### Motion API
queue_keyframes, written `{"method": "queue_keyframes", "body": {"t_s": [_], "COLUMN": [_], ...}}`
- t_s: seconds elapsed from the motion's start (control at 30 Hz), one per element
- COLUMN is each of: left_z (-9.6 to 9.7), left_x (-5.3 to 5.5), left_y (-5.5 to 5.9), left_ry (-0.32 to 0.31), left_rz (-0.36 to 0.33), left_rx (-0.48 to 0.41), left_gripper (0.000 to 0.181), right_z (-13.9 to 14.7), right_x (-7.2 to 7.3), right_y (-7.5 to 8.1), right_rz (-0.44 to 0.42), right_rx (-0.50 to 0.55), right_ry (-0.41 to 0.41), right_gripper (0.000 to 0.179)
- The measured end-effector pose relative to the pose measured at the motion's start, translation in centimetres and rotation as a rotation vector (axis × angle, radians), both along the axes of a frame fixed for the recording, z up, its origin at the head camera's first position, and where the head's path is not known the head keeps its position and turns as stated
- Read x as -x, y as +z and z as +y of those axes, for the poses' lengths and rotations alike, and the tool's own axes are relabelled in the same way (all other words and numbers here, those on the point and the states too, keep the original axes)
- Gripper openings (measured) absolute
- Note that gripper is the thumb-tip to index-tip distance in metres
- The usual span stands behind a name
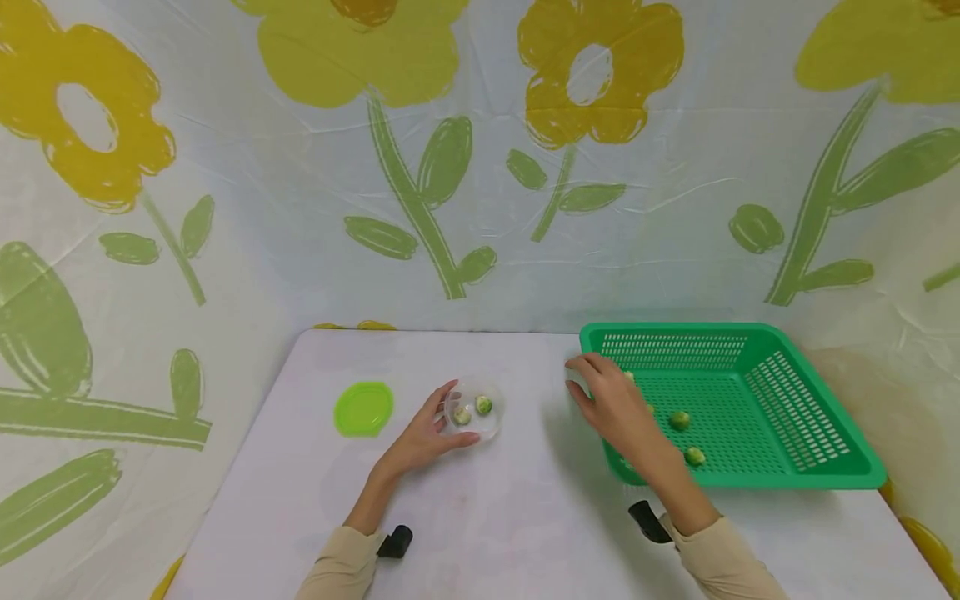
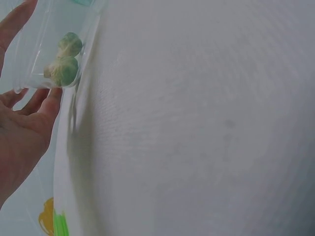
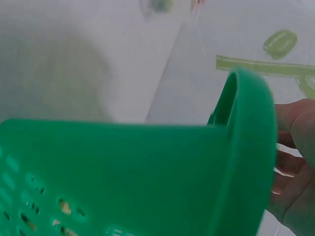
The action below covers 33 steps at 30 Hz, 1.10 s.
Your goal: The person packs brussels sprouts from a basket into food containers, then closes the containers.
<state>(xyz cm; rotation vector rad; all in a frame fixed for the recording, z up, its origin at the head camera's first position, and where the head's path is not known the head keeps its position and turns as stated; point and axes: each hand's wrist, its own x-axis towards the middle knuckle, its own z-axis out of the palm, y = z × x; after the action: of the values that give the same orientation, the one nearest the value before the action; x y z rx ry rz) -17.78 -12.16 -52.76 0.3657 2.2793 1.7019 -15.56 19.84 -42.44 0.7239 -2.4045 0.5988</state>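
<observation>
My left hand [image 1: 422, 439] holds a clear plastic cup [image 1: 491, 427] by its side, the thumb at the near side and the fingers at the far side. Two Brussels sprouts [image 1: 483, 405] lie inside the cup; in the left wrist view, the sprouts [image 2: 65, 71] show through its wall. Over the left rim of a green plastic basket [image 1: 765, 482] is my right hand [image 1: 618, 410], fingers loosely bent, with nothing visible between them. Part of that hand is hidden behind the basket's rim [image 3: 251, 147] in the right wrist view. Several sprouts [image 1: 679, 421] lie in the basket's left part.
A bright green lid-like piece [image 1: 363, 408] lies on the white table [image 1: 480, 533], left of the cup. The basket takes up the table's right side. Behind the table hangs a flower-printed sheet [image 1: 480, 308].
</observation>
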Motion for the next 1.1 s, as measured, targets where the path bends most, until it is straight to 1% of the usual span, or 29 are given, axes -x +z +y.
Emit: {"method": "queue_keyframes", "body": {"t_s": [0.3, 0.4, 0.57, 0.7, 0.87, 1.0, 1.1], "left_z": [0.1, 0.1, 0.1, 0.0, 0.0, 0.0, 0.0], "left_x": [0.1, 0.1, 0.0, 0.0, 0.1, 0.2, 0.2], "left_y": [-0.1, -0.1, -0.1, -0.2, -0.3, -0.4, -0.4], "left_ry": [0.001, 0.002, 0.011, 0.012, 0.011, 0.008, 0.008], "left_rz": [0.0, 0.0, -0.006, -0.005, 0.006, 0.008, 0.004], "left_rx": [-0.001, 0.004, 0.011, 0.017, 0.018, 0.019, 0.025], "left_gripper": [0.106, 0.106, 0.105, 0.105, 0.105, 0.105, 0.106], "right_z": [3.0, 4.0, 5.6, 6.5, 7.4, 7.9, 8.3], "right_x": [0.0, -0.2, -0.5, -0.7, -0.7, -0.7, -0.7], "right_y": [-0.8, -1.2, -2.0, -2.9, -4.0, -4.7, -4.9], "right_rz": [0.054, 0.058, 0.057, 0.045, 0.008, -0.061, -0.133], "right_rx": [0.009, 0.005, -0.03, -0.055, -0.088, -0.095, -0.095], "right_ry": [-0.007, -0.022, -0.061, -0.082, -0.116, -0.128, -0.128], "right_gripper": [0.028, 0.029, 0.031, 0.033, 0.033, 0.032, 0.031]}}
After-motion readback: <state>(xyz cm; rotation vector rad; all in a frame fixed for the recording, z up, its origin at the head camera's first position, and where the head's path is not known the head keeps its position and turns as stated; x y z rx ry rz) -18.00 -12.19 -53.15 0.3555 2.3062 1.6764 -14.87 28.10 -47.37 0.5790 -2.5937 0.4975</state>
